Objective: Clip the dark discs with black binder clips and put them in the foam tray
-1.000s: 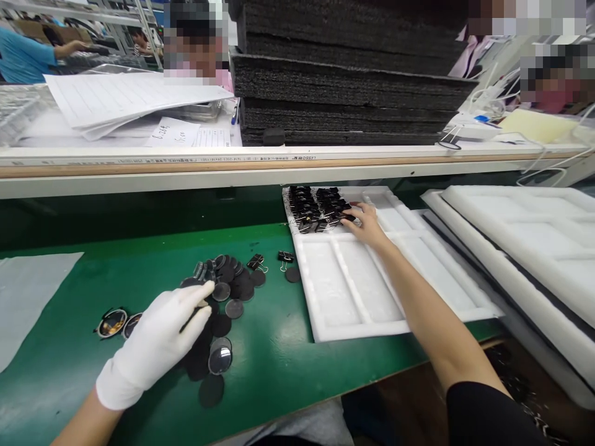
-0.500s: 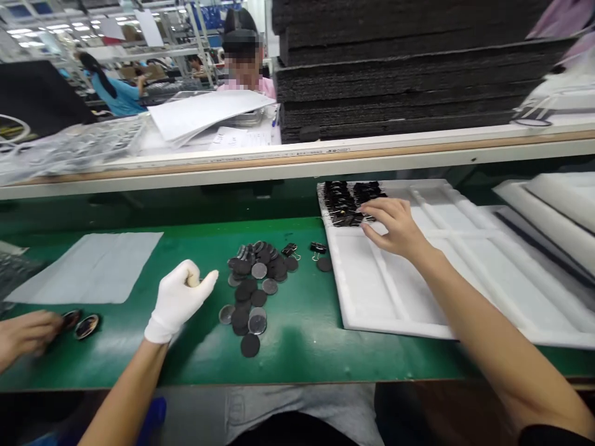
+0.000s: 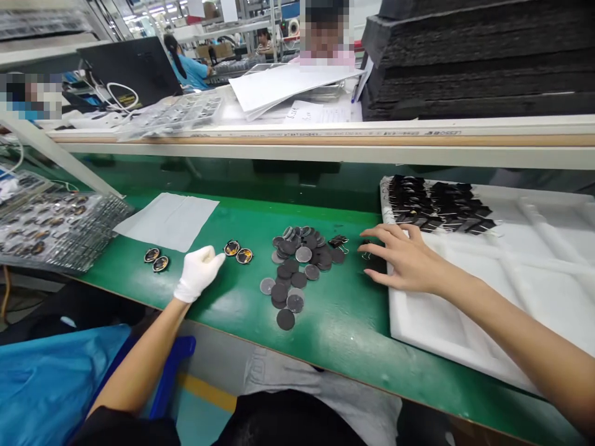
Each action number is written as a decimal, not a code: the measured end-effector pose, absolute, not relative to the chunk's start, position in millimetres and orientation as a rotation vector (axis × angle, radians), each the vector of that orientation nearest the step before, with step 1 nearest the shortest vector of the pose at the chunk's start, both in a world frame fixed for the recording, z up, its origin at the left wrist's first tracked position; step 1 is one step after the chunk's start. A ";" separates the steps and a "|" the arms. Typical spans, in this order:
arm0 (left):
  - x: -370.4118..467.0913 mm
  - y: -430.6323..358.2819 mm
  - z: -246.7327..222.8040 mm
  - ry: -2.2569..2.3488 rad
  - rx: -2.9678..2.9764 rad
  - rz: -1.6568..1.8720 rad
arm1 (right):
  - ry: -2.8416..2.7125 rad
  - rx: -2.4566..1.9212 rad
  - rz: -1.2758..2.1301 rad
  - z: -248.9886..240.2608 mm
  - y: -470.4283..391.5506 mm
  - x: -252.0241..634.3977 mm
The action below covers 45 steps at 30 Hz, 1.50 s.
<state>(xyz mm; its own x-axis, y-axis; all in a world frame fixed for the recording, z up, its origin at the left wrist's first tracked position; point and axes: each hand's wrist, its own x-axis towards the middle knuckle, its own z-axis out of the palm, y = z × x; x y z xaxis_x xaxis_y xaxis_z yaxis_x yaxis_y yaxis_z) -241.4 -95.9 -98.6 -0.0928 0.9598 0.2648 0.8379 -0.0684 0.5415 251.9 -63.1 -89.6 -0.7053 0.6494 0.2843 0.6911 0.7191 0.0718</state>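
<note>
My left hand [image 3: 199, 272], in a white glove, is closed above the green table, between two pairs of round parts; whatever its fingers may hold is too small to make out. One pair of round parts [image 3: 238, 252] lies just right of it, the other [image 3: 156, 259] to its left. My right hand [image 3: 402, 257] is bare, its fingers spread over a black binder clip [image 3: 367, 253] beside the white tray [image 3: 400, 316]. Black and clear discs [image 3: 297, 266] lie heaped mid-table, another binder clip [image 3: 338, 241] at their right. Rows of black clips [image 3: 437, 204] fill the tray's back left corner.
A white sheet [image 3: 167, 220] lies at the back left, near stacked clear trays of round parts [image 3: 51, 229]. Above the table runs a shelf edge [image 3: 297, 145], with papers and a black foam stack [image 3: 478, 68]. People sit beyond it.
The view has swung left. My right hand has moved from the clips in the tray to the clip on the table. The other person's hand at the left is gone; a pair of round parts shows beside my glove.
</note>
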 end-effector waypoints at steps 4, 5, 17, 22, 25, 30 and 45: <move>-237.8 -78.6 -80.7 1.830 2.482 0.390 | -2.784 -1.187 -0.393 -97.8 -61.6 250.2; -237.0 -72.5 -76.9 1.785 2.601 0.217 | -2.790 -1.215 -0.401 -101.3 -61.0 251.0; -207.3 -30.0 -73.1 1.446 2.810 -0.123 | -2.686 -1.273 -0.144 -111.7 -64.2 249.2; -192.5 -29.1 -59.3 1.397 2.965 0.018 | -2.442 -1.223 0.102 -98.4 -72.3 242.1; -176.7 -28.2 -43.5 1.389 3.039 0.340 | -2.136 -1.204 0.532 -91.2 -78.8 227.8; -108.2 -30.1 -29.5 1.064 3.082 0.402 | -1.621 -1.062 1.264 -86.9 -87.7 197.8; 4.4 -23.2 -41.8 0.762 3.166 0.261 | -1.353 -1.096 1.164 -89.6 -89.0 205.2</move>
